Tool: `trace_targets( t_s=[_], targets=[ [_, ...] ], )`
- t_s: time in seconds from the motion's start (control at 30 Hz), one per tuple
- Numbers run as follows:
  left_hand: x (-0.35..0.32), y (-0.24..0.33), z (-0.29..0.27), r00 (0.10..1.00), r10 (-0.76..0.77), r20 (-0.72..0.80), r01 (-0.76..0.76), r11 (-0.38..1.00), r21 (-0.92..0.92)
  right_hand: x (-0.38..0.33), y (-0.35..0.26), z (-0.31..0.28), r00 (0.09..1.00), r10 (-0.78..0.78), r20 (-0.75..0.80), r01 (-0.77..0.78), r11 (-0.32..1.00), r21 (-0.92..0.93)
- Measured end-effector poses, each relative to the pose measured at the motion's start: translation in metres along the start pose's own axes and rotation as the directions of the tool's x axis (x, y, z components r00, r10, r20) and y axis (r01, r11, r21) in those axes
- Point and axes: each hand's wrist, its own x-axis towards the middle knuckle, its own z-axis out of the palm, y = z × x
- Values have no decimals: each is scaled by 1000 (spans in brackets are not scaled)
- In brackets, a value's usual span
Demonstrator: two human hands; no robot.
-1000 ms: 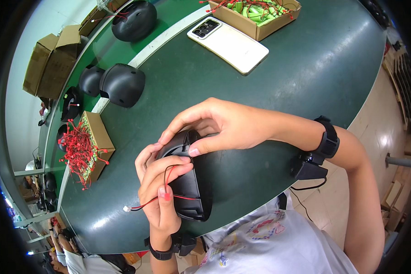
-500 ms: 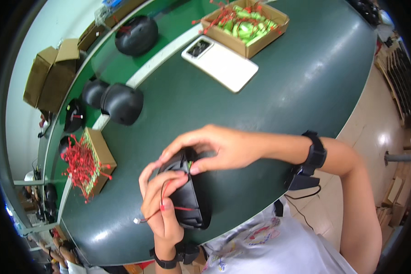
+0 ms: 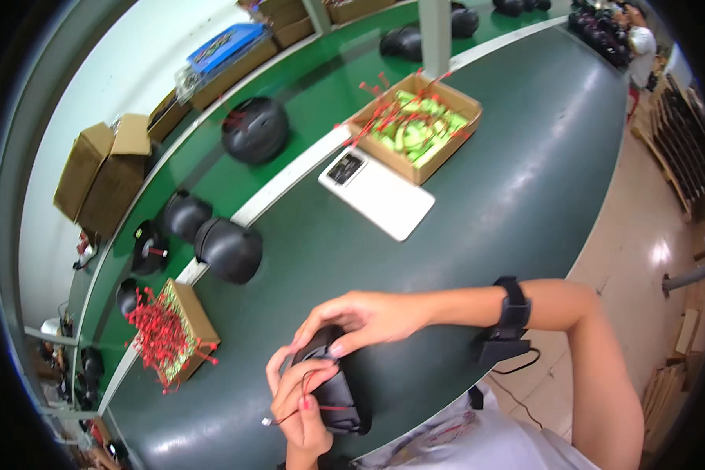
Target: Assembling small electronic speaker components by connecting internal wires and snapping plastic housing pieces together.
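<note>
A black plastic shell (image 3: 341,401), hollow side showing, is held over the near edge of the dark green table. My left hand (image 3: 299,403) grips its left side with bent fingers. A thin red and dark wire (image 3: 333,407) crosses the shell and passes between those fingers, its small white connector (image 3: 269,421) hanging free on the left. My right hand (image 3: 362,319) closes over the shell's far end, the thumb pressed at the inner rim close to my left fingertips. Whatever lies under that thumb is hidden.
A carton of green pieces with red wires (image 3: 415,133) stands beyond a white phone (image 3: 376,196). Another box of red-tipped wires (image 3: 168,333) sits at left. Black rounded housings (image 3: 229,249) rest along the green conveyor belt (image 3: 313,94). Stacked boards (image 3: 674,149) stand right.
The view has tilted up, so the table and boxes appear lower in the picture. Both hands stay on the shell; the green bit by my right thumb no longer shows.
</note>
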Motion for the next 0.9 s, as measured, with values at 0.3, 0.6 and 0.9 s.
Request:
trace_targets(
  t_s=[0.3,0.6,0.9],
  targets=[
    [-4,0,-2,999,-41,0,41,999,-8,-2,-1,5,1000,17,-20,-16,999,39],
    [-1,-2,2,998,-51,-27,50,998,-22,-8,-2,16,993,-35,-117,18,990,-141],
    [-3,13,-2,998,-65,7,65,998,14,6,-127,-38,939,-116,-323,-148,712,-686]
  ],
)
